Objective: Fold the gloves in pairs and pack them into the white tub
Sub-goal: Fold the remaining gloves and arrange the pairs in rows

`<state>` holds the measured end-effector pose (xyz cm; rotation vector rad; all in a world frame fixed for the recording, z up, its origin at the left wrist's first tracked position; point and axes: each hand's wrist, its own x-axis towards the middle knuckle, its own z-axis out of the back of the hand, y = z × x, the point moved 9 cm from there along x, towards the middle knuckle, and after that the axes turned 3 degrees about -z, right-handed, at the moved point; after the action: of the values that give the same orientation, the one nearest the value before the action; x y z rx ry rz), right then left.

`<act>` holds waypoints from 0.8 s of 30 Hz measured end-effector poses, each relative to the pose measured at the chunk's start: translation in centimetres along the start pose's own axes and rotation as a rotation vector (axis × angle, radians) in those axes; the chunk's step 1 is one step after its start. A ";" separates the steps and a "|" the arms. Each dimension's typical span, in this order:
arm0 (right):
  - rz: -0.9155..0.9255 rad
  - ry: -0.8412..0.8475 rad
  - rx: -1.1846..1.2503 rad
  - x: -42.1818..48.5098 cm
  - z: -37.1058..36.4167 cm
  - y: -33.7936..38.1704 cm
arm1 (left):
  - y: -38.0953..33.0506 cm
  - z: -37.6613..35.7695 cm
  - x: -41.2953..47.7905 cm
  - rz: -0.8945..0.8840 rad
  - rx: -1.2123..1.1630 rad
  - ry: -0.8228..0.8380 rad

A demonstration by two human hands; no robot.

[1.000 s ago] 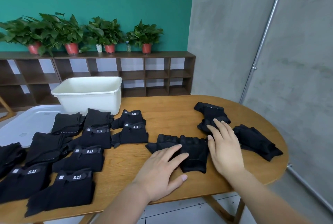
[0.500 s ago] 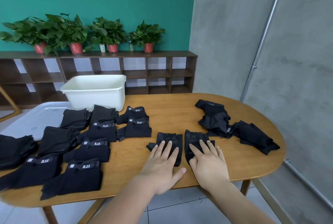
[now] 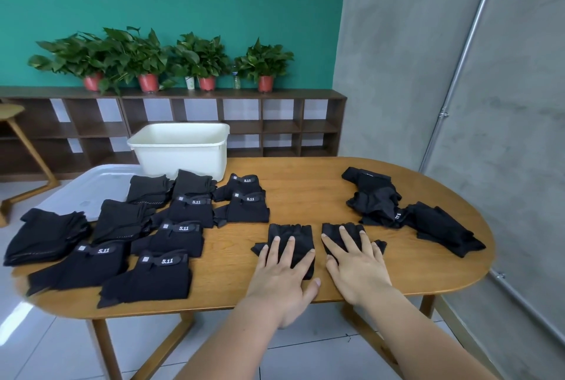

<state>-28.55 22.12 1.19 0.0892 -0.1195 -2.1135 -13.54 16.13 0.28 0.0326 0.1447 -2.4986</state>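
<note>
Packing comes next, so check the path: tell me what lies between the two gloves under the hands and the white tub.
The left hand and right hand lie flat on the two gloves. Folded 5.11 pairs lie on the table on the straight line to the white tub. They are low; a lifted carry should clear them.

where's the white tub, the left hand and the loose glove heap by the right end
white plastic tub (image 3: 180,156), head view, front wall
left hand (image 3: 282,277), head view, back of the hand
loose heap of black gloves (image 3: 374,196), head view, middle of the heap
</note>
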 end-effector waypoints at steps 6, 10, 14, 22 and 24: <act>-0.025 0.010 -0.019 0.2 -0.3 0.1 | 0.4 0.3 0.6 -0.016 0.015 -0.042; -0.016 -0.010 -0.039 0.2 -0.2 0.0 | 0.3 0.9 0.1 -0.053 0.005 -0.167; 0.027 -0.271 0.018 -1.2 1.4 0.4 | 0.4 2.4 -1.0 -0.061 -0.043 -0.345; 0.084 -0.362 0.135 -1.1 1.7 0.2 | 0.5 2.2 -0.7 -0.083 -0.152 -0.289; 0.003 -0.576 0.247 -2.5 2.9 -0.9 | 1.3 2.8 -1.1 -0.052 -0.270 -0.374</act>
<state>-28.35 24.89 4.00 -0.3769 -0.7206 -2.0571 -11.86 15.48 2.96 -0.5516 0.3264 -2.4655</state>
